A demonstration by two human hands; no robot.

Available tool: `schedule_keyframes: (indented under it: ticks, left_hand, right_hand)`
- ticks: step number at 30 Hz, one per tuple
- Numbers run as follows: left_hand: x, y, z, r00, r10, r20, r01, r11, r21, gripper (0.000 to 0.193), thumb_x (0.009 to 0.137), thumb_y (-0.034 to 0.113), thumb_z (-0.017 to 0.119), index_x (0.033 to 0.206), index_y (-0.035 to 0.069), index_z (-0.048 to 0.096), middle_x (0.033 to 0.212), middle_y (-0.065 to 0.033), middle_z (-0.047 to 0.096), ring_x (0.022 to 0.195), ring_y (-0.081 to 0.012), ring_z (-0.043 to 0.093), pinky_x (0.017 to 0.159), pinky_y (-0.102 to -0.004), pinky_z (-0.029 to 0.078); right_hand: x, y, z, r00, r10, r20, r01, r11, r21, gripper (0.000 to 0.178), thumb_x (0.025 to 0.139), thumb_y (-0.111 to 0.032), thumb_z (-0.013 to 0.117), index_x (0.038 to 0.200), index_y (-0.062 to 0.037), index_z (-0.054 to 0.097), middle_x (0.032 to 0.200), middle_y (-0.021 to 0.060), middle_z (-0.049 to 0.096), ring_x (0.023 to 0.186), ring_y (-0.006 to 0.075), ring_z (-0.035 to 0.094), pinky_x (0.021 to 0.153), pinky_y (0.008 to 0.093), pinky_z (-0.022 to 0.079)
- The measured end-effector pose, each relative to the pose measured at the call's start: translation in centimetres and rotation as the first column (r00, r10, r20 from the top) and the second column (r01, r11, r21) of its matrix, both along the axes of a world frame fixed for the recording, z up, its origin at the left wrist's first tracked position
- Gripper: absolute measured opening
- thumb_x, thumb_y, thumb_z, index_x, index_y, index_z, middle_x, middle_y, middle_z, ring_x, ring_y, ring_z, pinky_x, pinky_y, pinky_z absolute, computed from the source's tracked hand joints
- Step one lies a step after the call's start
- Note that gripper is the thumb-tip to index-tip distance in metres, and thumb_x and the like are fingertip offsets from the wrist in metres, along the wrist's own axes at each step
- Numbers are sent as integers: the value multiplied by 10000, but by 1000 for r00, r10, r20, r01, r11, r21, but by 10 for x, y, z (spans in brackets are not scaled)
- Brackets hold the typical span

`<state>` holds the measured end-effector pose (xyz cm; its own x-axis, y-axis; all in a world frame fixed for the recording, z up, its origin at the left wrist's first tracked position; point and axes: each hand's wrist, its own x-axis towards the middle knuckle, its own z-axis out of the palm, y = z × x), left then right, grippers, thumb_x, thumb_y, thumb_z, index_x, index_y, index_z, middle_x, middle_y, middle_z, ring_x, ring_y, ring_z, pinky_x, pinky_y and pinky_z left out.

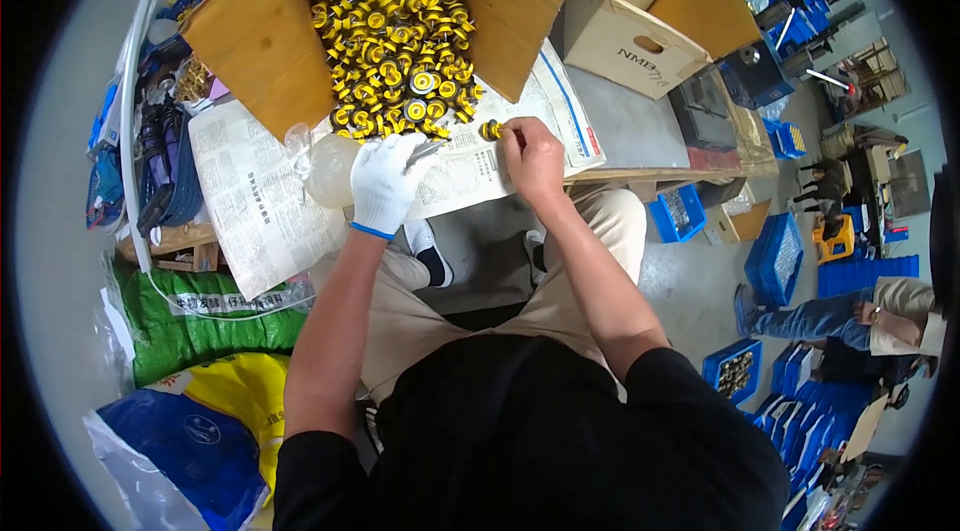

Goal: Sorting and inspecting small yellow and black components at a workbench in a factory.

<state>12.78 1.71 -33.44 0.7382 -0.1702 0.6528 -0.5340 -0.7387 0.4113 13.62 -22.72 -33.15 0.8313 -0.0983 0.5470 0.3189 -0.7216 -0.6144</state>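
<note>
My left hand (383,184), in a white knit glove with a blue cuff, is at the near edge of the newspaper-covered table. Its fingers are closed around a small greyish thing too small to make out. To the right, my bare right hand (535,159) pinches a small yellow-and-black wheel-like part (491,130) just above the newspaper (460,171). Beyond both hands lies a big heap of similar yellow-and-black parts (395,51), spilling out of an open cardboard box (262,41). A cloudy, translucent round container or bag (330,171) rests beside my left hand.
Another cardboard box (640,51) stands at the back right, near a dark grey metal box (703,111). Green sacks (200,316) and a blue-and-yellow bag (205,431) lie at my left. Blue bins (775,256) sit on the floor at right, where another person (850,316) stands.
</note>
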Motion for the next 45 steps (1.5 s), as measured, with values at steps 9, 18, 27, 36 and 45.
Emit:
schedule_keyframes:
  ticks: [9,18,27,36,45]
  left_hand:
    - [-2,6,4,999,-41,0,41,999,29,316,809,275,813,1078,123,745,924,-56,701,855,-280,655,788,-392,517]
    - [-3,6,9,996,-84,35,83,996,27,305,810,237,800,1073,96,737,884,-65,666,830,-280,637,770,-397,505]
    - [-4,9,6,997,-80,5,80,996,37,288,814,258,772,1069,130,734,915,-45,664,839,-274,621,781,-394,489]
    - [-2,11,2,996,-92,5,92,995,45,248,837,276,746,1052,154,726,935,-21,669,831,-257,615,790,-382,483]
    - [-1,10,0,994,-105,42,103,994,40,230,847,281,738,1039,154,723,947,-17,677,823,-250,616,783,-381,478]
  right_hand:
    - [0,11,6,715,621,-322,210,249,946,101,1030,-73,600,997,7,653,758,71,650,602,135,573,529,251,443]
    - [4,21,5,592,733,-336,251,228,941,139,1043,-78,572,938,-13,635,751,67,641,591,135,551,522,255,436]
    - [4,30,11,568,744,-352,256,247,935,162,1047,-82,559,918,-11,626,731,67,625,571,134,519,504,254,408]
    - [6,27,6,512,787,-345,306,208,929,159,1065,-98,527,952,-13,599,749,65,606,603,129,491,496,246,369]
    - [5,28,10,496,806,-323,309,184,933,182,1072,-108,511,931,-11,574,743,66,572,593,130,455,491,252,366]
